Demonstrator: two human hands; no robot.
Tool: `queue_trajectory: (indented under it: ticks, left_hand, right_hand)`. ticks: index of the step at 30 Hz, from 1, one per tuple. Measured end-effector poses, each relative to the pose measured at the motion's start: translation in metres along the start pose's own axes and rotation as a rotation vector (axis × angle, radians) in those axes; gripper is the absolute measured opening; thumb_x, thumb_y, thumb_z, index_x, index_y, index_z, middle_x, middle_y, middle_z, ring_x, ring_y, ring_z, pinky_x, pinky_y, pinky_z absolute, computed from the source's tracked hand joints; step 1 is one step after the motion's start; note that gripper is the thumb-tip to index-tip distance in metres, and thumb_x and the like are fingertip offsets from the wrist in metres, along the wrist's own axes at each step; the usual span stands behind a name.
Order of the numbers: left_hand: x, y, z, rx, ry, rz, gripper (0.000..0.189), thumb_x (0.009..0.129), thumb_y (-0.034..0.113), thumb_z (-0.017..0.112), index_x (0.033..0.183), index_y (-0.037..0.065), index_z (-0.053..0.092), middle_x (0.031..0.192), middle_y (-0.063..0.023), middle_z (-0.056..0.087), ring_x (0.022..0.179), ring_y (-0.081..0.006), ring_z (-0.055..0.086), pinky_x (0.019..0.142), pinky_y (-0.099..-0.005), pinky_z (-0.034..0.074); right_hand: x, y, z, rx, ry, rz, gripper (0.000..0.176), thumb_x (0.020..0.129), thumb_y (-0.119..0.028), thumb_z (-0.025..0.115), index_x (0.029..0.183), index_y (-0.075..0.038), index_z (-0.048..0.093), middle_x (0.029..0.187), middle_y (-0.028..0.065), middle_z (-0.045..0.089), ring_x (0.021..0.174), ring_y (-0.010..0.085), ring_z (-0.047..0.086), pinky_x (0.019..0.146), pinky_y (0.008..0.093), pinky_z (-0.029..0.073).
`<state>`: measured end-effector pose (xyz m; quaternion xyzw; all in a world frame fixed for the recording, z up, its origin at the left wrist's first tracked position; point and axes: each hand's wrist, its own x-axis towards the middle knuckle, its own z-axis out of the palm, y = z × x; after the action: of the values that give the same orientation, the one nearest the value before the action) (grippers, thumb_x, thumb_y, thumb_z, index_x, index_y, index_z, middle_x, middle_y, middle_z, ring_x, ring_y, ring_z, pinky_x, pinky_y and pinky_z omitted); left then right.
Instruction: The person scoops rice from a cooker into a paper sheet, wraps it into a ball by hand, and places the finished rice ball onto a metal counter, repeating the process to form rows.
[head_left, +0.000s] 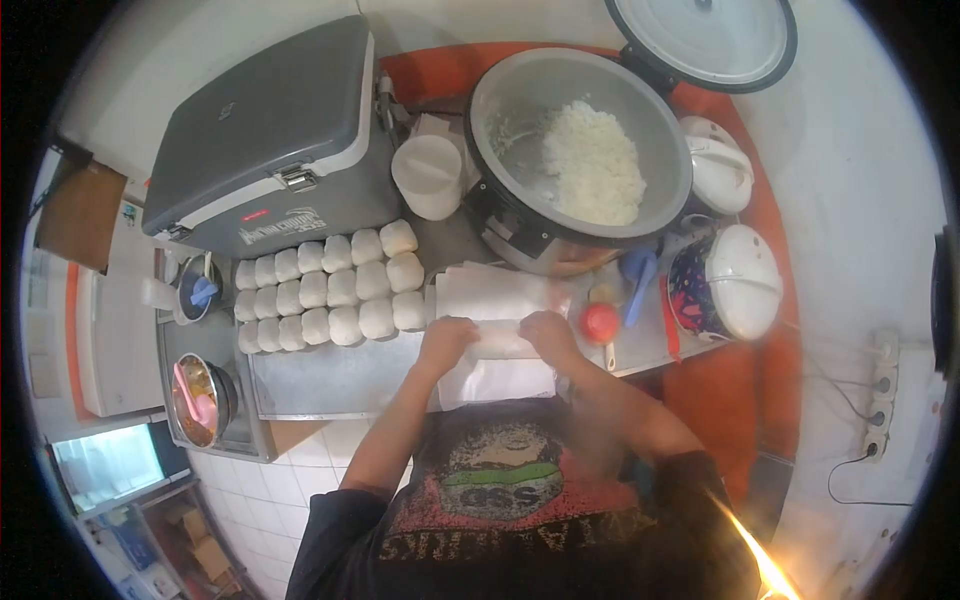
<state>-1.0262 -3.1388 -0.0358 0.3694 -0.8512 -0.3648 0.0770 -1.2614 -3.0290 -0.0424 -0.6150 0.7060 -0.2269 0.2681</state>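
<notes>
The left hand (452, 338) and right hand (546, 334) gripped opposite ends of the folded paper (499, 343) on the counter (325, 388), just in front of the pot (512, 90), where level, even tension would best square the fold, though blur hid whether anything lay inside.

Food-prep kitchen, prob. comm.: lg rice cooker (518, 105) w/ rice (597, 168), many white bundles (342, 289), metal counter (312, 386), paper sheets (490, 292).
</notes>
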Motion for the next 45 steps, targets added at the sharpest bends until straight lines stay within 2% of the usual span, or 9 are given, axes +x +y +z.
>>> queue_trajectory:
  ticks: [6, 9, 12, 24, 30, 33, 36, 40, 45]
  left_hand:
    - [0.0, -0.01, 0.015, 0.018, 0.495, 0.203, 0.009, 0.087, 0.011, 0.066, 0.092, 0.003, 0.066, 0.089, -0.0189, 0.068, 0.085, -0.038, 0.064, 0.076, -0.0461, 0.05]
    - [-0.007, -0.007, 0.029, -0.059, 0.162, -0.274, 0.01, 0.088, 0.01, 0.061, 0.093, 0.003, 0.065, 0.093, -0.0191, 0.069, 0.097, -0.0356, 0.063, 0.078, -0.0475, 0.049]
    - [-0.006, -0.013, 0.047, -0.239, 0.235, -0.266, 0.009, 0.089, 0.01, 0.059, 0.093, 0.003, 0.063, 0.102, -0.0198, 0.066, 0.102, -0.0364, 0.061, 0.08, -0.0484, 0.048]
    - [-0.045, 0.013, 0.016, 0.371, 0.126, 0.139, 0.033, 0.076, 0.013, 0.063, 0.108, 0.006, 0.066, 0.098, -0.01, 0.057, 0.094, -0.029, 0.053, 0.082, -0.0423, 0.042]
    - [-0.021, -0.038, 0.022, 0.235, -0.011, 0.158, 0.03, 0.076, 0.016, 0.064, 0.105, 0.013, 0.071, 0.104, -0.005, 0.06, 0.097, -0.0281, 0.053, 0.084, -0.0465, 0.041]
    - [0.003, -0.062, 0.034, 0.228, -0.191, 0.032, 0.02, 0.078, 0.015, 0.068, 0.097, 0.019, 0.073, 0.105, -0.0029, 0.061, 0.102, -0.0275, 0.053, 0.084, -0.0491, 0.038]
    - [0.01, -0.01, 0.027, 0.364, -0.051, -0.17, 0.014, 0.078, 0.016, 0.068, 0.09, 0.02, 0.072, 0.104, -0.0044, 0.061, 0.1, -0.0272, 0.054, 0.082, -0.0477, 0.039]
    - [-0.013, 0.001, 0.033, 0.483, 0.117, 0.024, 0.01, 0.078, 0.014, 0.063, 0.086, 0.015, 0.069, 0.098, -0.0059, 0.059, 0.094, -0.0274, 0.053, 0.078, -0.0437, 0.04]
    - [-0.045, 0.0, 0.058, 0.438, 0.226, 0.149, 0.014, 0.079, 0.01, 0.058, 0.09, 0.005, 0.065, 0.09, -0.0086, 0.057, 0.088, -0.0287, 0.053, 0.074, -0.0416, 0.043]
  right_hand:
    - [-0.004, 0.009, 0.033, -0.169, 0.199, -0.042, 0.016, 0.086, -0.012, 0.057, 0.093, -0.006, 0.07, 0.095, 0.0148, 0.069, 0.095, 0.0337, 0.065, 0.082, 0.0459, 0.05]
    - [-0.001, -0.011, 0.044, -0.212, -0.004, 0.329, 0.018, 0.089, -0.012, 0.055, 0.1, -0.008, 0.069, 0.095, 0.0167, 0.069, 0.1, 0.034, 0.062, 0.084, 0.0437, 0.048]
    - [-0.001, -0.027, 0.045, -0.013, 0.122, 0.444, 0.013, 0.088, -0.01, 0.054, 0.093, -0.008, 0.066, 0.095, 0.0155, 0.067, 0.101, 0.0326, 0.062, 0.081, 0.044, 0.049]
    - [-0.054, -0.025, 0.037, -0.319, 0.364, -0.187, 0.028, 0.082, -0.006, 0.058, 0.106, -0.014, 0.07, 0.111, 0.0086, 0.067, 0.109, 0.0317, 0.058, 0.094, 0.0478, 0.044]
    - [-0.027, 0.008, 0.049, -0.238, -0.097, 0.192, 0.032, 0.079, -0.01, 0.064, 0.11, -0.015, 0.07, 0.1, 0.0068, 0.07, 0.11, 0.0288, 0.06, 0.083, 0.0454, 0.046]
    - [0.003, 0.004, 0.054, -0.045, 0.12, 0.347, 0.017, 0.079, -0.006, 0.061, 0.093, -0.01, 0.068, 0.095, 0.0122, 0.067, 0.093, 0.0341, 0.06, 0.081, 0.0467, 0.048]
    - [0.023, -0.007, 0.053, -0.419, 0.174, 0.188, 0.013, 0.079, -0.007, 0.062, 0.09, -0.009, 0.067, 0.094, 0.0143, 0.068, 0.091, 0.0352, 0.064, 0.08, 0.0464, 0.05]
    - [0.037, -0.01, 0.057, -0.218, -0.177, 0.631, 0.016, 0.085, -0.015, 0.061, 0.094, -0.003, 0.068, 0.113, 0.0236, 0.064, 0.104, 0.035, 0.063, 0.089, 0.0424, 0.051]
    - [0.03, -0.069, 0.057, -0.097, -0.037, 0.767, 0.051, 0.079, -0.038, 0.071, 0.109, 0.002, 0.063, 0.119, 0.0263, 0.059, 0.115, 0.0339, 0.057, 0.095, 0.042, 0.047]
